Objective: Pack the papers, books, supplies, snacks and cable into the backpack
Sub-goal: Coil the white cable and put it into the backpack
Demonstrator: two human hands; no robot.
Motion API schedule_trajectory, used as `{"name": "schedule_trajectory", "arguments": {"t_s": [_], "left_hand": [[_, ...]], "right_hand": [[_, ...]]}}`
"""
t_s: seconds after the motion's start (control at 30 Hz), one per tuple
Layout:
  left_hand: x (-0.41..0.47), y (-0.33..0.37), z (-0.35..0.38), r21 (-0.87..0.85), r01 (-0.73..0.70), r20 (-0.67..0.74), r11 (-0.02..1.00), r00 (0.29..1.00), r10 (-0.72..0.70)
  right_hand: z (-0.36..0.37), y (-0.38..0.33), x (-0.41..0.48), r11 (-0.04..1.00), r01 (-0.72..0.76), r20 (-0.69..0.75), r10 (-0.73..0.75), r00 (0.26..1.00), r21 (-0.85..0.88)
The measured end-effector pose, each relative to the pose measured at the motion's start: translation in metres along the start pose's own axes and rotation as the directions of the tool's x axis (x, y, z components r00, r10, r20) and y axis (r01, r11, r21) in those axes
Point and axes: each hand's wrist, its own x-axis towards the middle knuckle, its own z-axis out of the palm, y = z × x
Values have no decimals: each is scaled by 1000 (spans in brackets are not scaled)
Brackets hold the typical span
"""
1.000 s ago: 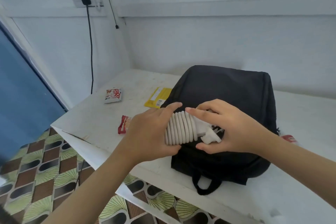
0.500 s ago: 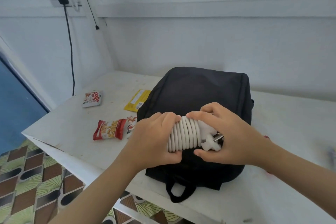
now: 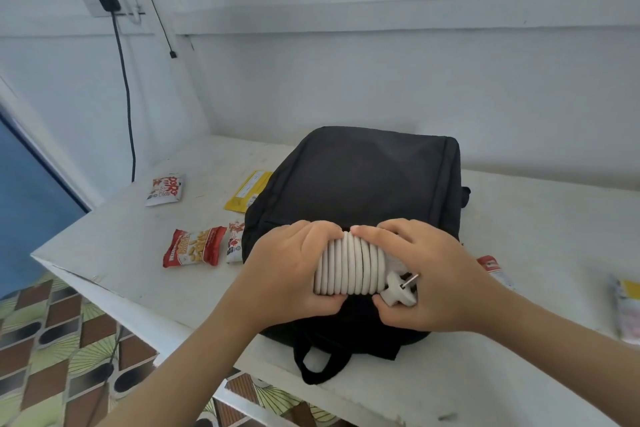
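A black backpack lies flat on the white table, its carry loop toward me. Above its near end I hold a coiled white cable with a plug sticking out at the right. My left hand grips the coil's left side. My right hand grips the right side and the plug. Left of the bag lie a red snack packet, a small packet partly under the bag's edge, a white snack packet and a yellow packet.
More packets lie right of the bag: a red and white one and one with yellow at the frame edge. A wall socket with a black cord hangs at the back left. The table's front edge drops to a patterned floor.
The view has shifted so the bag and hands sit more central. Both hands have closed tighter around the coil, still over the bag's near end.
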Motion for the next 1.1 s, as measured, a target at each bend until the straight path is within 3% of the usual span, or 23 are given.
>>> {"name": "schedule_trajectory", "arguments": {"t_s": [0.23,0.53,0.87,1.1], "left_hand": [[-1,7,6,-78,81,68,994,995,-76],[5,19,9,-104,28,37,994,999,-24],[12,31,10,-94,-5,34,996,999,8],[-15,-1,12,-190,204,109,960,977,-186]], "right_hand": [[1,7,-18,991,-59,-54,66,996,116],[-4,13,-35,999,-14,0,14,1000,-37],[-4,27,-50,998,48,-172,-55,984,-46],[-2,32,-62,999,-31,-237,19,971,-45]]}}
